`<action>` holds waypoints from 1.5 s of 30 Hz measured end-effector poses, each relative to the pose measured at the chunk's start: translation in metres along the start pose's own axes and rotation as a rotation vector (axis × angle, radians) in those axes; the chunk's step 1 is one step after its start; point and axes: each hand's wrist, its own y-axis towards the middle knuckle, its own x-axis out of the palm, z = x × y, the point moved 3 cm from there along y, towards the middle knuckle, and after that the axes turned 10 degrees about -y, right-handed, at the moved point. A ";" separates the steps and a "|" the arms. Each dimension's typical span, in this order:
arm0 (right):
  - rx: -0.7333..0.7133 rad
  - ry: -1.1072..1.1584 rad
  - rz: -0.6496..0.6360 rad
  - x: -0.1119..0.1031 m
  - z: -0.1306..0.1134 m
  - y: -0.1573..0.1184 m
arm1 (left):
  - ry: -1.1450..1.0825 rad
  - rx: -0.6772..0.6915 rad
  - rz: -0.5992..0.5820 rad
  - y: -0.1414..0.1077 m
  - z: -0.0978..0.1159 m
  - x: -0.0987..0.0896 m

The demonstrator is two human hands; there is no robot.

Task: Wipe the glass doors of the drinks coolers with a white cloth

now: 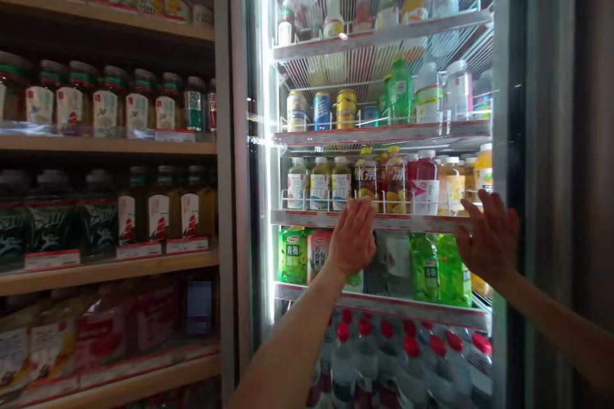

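My left hand [354, 236] is raised before the lit drinks fridge, fingers stretched out and fairly close together, overlapping a shelf edge [432, 223]. Its palm faces the fridge, and nothing shows in it. On the right, my right hand [490, 236] has its fingers spread near the fridge's right side, also holding nothing. Whether either hand touches the glass cannot be told. Above the left hand stand dark tea bottles with yellow caps [367, 176]. Green bottles [425, 268] stand between the two hands on the shelf below. A red drink bottle [425, 182] is above them.
Wooden shelves [110, 142] with rows of bottles stand at the left, beside a grey upright frame [230, 140]. Cans [346, 108] and more bottles fill the upper fridge shelves. Red-capped water bottles [367, 358] are at the bottom. A dark vertical edge [518, 108] runs along the fridge's right side.
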 end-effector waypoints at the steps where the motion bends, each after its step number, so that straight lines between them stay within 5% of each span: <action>1: -0.006 -0.001 0.013 0.000 0.000 0.000 | 0.003 0.034 -0.018 -0.001 0.000 0.001; 3: -0.004 0.004 0.024 0.002 0.001 -0.001 | 0.035 -0.002 0.013 -0.013 -0.024 -0.015; 6: 0.020 0.006 0.016 0.004 0.001 -0.001 | 0.133 -0.355 0.217 -0.038 -0.088 -0.061; 8: 0.030 0.000 0.008 0.004 0.000 -0.001 | 0.147 -0.476 0.280 -0.043 -0.107 -0.076; 10: 0.039 -0.002 0.011 0.003 -0.001 -0.001 | 0.105 -0.447 0.276 -0.033 -0.091 -0.066; 14: 0.031 0.040 0.001 0.000 -0.002 0.001 | -0.022 -0.114 0.093 0.007 -0.001 -0.002; 16: 0.018 0.057 0.003 -0.002 -0.002 0.001 | -0.021 -0.012 0.029 0.015 0.024 0.016; 19: 0.005 0.041 0.035 -0.002 -0.001 0.001 | 0.025 -0.027 0.021 0.001 0.001 0.001; 24: 0.026 0.017 0.020 0.000 -0.002 0.001 | 0.139 -0.490 0.299 -0.030 -0.094 -0.062; 27: 0.039 0.016 0.019 0.001 -0.003 0.001 | 0.096 -0.538 0.325 -0.012 -0.072 -0.046; 31: 0.037 0.018 0.005 0.001 -0.001 0.000 | 0.014 -0.112 0.076 0.025 0.021 0.014; 33: 0.020 0.017 0.012 0.001 0.001 0.000 | 0.011 -0.011 0.024 0.026 0.040 0.026; 36: 0.008 0.021 0.012 -0.001 0.001 0.000 | 0.063 -0.094 0.041 0.006 0.007 0.004; 39: 0.039 0.024 0.010 -0.001 -0.005 0.002 | 0.154 -0.344 0.141 -0.015 -0.056 -0.037; 41: 0.108 0.026 0.032 0.000 -0.011 0.003 | 0.188 -0.484 0.236 -0.020 -0.077 -0.052; 43: 0.180 0.032 0.055 0.002 -0.017 0.003 | 0.168 -0.487 0.273 -0.015 -0.066 -0.045; 45: 0.216 0.036 0.070 0.003 -0.020 0.002 | 0.108 -0.341 0.214 -0.006 -0.031 -0.023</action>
